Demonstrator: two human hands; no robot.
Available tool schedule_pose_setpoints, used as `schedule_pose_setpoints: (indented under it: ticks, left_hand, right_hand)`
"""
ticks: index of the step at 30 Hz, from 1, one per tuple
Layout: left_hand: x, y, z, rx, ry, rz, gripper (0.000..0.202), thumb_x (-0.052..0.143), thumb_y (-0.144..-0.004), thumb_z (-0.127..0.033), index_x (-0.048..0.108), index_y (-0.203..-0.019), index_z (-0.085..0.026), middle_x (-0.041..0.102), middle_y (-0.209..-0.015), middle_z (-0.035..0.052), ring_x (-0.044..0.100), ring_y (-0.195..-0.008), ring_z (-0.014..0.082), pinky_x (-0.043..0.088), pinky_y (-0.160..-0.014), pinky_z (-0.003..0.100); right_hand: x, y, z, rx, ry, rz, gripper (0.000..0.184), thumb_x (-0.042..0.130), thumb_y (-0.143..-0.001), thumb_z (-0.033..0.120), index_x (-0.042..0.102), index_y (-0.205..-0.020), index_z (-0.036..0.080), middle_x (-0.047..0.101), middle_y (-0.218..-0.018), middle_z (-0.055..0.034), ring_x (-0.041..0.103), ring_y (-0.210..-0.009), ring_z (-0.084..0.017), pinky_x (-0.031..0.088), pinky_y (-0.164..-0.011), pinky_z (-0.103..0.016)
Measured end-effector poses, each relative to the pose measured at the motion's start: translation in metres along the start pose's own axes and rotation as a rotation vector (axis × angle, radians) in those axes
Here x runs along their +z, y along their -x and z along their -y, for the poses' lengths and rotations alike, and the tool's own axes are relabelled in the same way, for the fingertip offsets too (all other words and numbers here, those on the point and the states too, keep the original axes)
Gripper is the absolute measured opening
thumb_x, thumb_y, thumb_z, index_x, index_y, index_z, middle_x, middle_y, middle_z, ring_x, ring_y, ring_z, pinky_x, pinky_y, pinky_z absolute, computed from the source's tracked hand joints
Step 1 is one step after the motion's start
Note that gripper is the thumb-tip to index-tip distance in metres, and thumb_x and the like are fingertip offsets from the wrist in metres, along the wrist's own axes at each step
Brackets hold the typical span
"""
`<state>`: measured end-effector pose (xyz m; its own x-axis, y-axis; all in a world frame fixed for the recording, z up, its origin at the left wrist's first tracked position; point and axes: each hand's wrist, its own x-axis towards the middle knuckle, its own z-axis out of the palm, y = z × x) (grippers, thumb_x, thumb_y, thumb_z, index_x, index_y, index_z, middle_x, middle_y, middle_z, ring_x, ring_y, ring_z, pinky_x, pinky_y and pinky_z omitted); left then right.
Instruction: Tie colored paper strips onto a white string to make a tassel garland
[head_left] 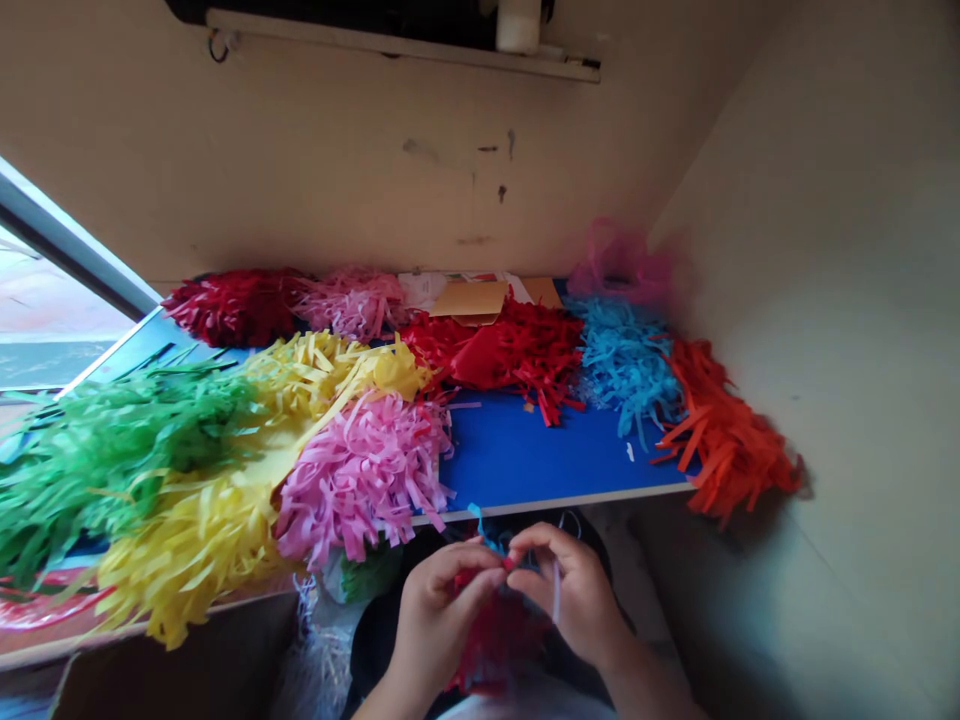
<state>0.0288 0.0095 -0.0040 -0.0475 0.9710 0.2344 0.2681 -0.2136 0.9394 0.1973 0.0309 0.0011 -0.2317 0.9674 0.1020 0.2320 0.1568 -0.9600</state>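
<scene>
The left hand [442,620] and right hand [574,600] pinched narrowly together on top of a shaggy red paper tassel [495,640], its shredded strips hanging below them, while a pink paper tassel [360,480] lay ahead-left on the blue counter [517,460].

Small craft workroom where I sit. A blue table [517,450] carries heaped bundles of coloured paper fringe [364,480] against bare plaster walls [300,150].

Paper fringe bunches [360,480] on table [517,450], wall [300,170] behind.
</scene>
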Motion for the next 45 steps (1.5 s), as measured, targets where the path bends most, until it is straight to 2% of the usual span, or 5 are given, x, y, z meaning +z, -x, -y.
schedule_pose_setpoints:
  ticks: [4, 12, 31, 39, 45]
  left_hand:
    - [0.001, 0.002, -0.001, -0.069, 0.024, -0.027, 0.009, 0.071, -0.079, -0.03, 0.074, -0.075, -0.024, 0.077, -0.075, 0.0004, 0.074, -0.078, 0.0188, 0.06, -0.077, 0.027]
    - [0.004, 0.004, 0.002, 0.246, -0.059, -0.094, 0.01, 0.067, -0.082, -0.016, 0.071, -0.082, -0.024, 0.076, -0.075, -0.0021, 0.072, -0.068, 0.0132, 0.056, -0.093, 0.036]
    - [-0.001, 0.006, 0.003, 0.179, -0.068, 0.0, 0.009, 0.068, -0.082, -0.016, 0.069, -0.084, -0.025, 0.076, -0.077, -0.0037, 0.072, -0.069, 0.0131, 0.052, -0.098, 0.039]
    - [0.001, 0.01, 0.0, 0.073, -0.031, -0.024, 0.009, 0.067, -0.084, -0.028, 0.07, -0.078, -0.022, 0.075, -0.072, 0.0004, 0.072, -0.068, 0.0166, 0.054, -0.095, 0.041]
    - [0.004, 0.011, -0.002, 0.213, 0.001, -0.06, 0.009, 0.069, -0.082, -0.018, 0.071, -0.087, -0.025, 0.076, -0.078, -0.0023, 0.072, -0.073, 0.0141, 0.053, -0.095, 0.035]
  right_hand:
    - [0.0, -0.003, -0.001, -0.026, -0.042, 0.029, 0.006, 0.068, -0.083, 0.021, 0.073, -0.08, 0.021, 0.071, -0.08, -0.0032, 0.067, -0.073, -0.016, 0.052, -0.067, -0.023]
    - [0.003, -0.002, 0.003, -0.172, 0.017, -0.025, 0.011, 0.065, -0.085, 0.016, 0.074, -0.084, 0.022, 0.072, -0.079, -0.0028, 0.068, -0.073, -0.014, 0.054, -0.067, -0.022]
    - [0.002, 0.005, 0.0, -0.25, 0.067, -0.03, 0.013, 0.065, -0.085, 0.015, 0.074, -0.087, 0.024, 0.073, -0.079, -0.0025, 0.069, -0.071, -0.016, 0.056, -0.066, -0.023]
    - [0.006, 0.004, -0.002, -0.082, -0.005, -0.028, 0.012, 0.063, -0.086, 0.025, 0.068, -0.076, 0.021, 0.068, -0.074, -0.0024, 0.065, -0.069, -0.016, 0.052, -0.063, -0.023]
    - [0.006, 0.007, -0.002, -0.073, -0.106, -0.012, 0.016, 0.062, -0.087, 0.029, 0.063, -0.074, 0.02, 0.062, -0.071, -0.0006, 0.058, -0.064, -0.014, 0.047, -0.061, -0.023]
